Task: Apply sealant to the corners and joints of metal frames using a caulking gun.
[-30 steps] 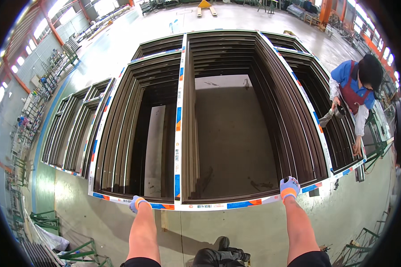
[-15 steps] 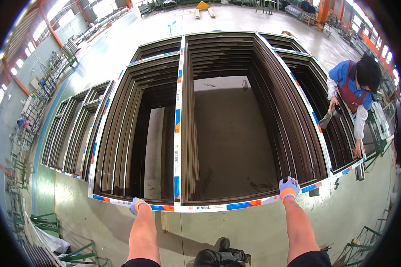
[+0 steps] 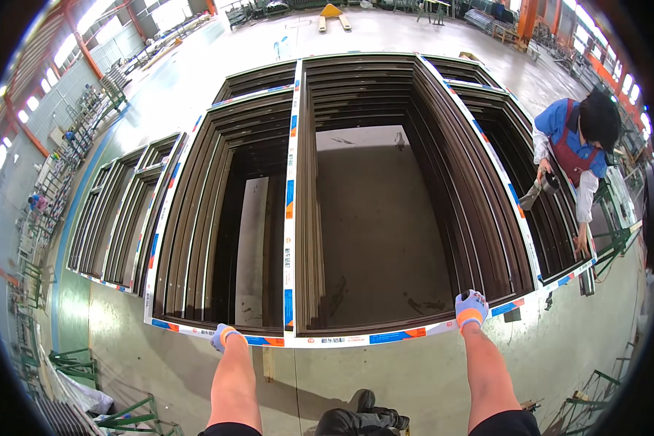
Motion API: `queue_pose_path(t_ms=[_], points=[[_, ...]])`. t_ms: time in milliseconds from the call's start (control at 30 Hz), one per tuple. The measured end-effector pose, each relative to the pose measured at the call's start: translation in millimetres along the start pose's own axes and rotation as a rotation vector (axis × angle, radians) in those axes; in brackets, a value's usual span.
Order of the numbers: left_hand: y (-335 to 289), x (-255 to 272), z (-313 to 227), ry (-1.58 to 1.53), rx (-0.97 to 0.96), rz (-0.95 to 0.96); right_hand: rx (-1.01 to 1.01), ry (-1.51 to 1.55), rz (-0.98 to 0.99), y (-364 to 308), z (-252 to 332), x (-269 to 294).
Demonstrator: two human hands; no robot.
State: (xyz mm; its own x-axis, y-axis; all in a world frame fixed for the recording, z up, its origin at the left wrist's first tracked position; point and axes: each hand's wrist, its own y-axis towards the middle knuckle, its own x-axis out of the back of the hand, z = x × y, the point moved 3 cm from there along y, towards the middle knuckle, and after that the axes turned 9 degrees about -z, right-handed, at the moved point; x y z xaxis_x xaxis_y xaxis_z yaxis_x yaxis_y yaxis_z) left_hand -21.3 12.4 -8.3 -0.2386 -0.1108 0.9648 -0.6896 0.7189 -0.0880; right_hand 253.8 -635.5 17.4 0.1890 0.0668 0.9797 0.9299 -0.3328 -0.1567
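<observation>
A stack of large dark-brown window frames (image 3: 290, 240) lies in front of me, the top one covered with white, blue and orange protective tape. My left hand (image 3: 224, 337), in a light purple glove with an orange cuff, is closed on the near edge of the top window frame, left of the middle bar. Farther right, my right hand (image 3: 471, 308), gloved alike, grips the same near edge with its fingers curled over it. The undersides of both grips are hidden.
At the right side of the stack a co-worker (image 3: 572, 142) in blue leans over, holding a grey flat-bladed tool (image 3: 533, 196) and touching the near right corner. Smaller stacked frames (image 3: 116, 218) lie to the left. Green metal stands (image 3: 127, 418) sit at lower left; a yellow pallet jack (image 3: 332, 11) is far off.
The co-worker's lower hand has shifted slightly near the right corner. My two hands and the window frames look the same.
</observation>
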Motion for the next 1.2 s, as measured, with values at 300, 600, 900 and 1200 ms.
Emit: queue_pose_path(t_ms=[300, 600, 900, 1200], points=[[-2, 7, -2, -0.038, 0.007, -0.041, 0.018, 0.010, -0.036, -1, 1, 2], [-6, 12, -1, -0.027, 0.010, -0.060, -0.005, 0.032, -0.001, -5, 3, 6], [47, -43, -7, 0.660, -0.451, 0.079, 0.031, -0.006, -0.036, 2, 8, 2], [87, -86, 1, 1.103, -0.587, -0.032, -0.004, 0.007, -0.007, -3, 8, 0]])
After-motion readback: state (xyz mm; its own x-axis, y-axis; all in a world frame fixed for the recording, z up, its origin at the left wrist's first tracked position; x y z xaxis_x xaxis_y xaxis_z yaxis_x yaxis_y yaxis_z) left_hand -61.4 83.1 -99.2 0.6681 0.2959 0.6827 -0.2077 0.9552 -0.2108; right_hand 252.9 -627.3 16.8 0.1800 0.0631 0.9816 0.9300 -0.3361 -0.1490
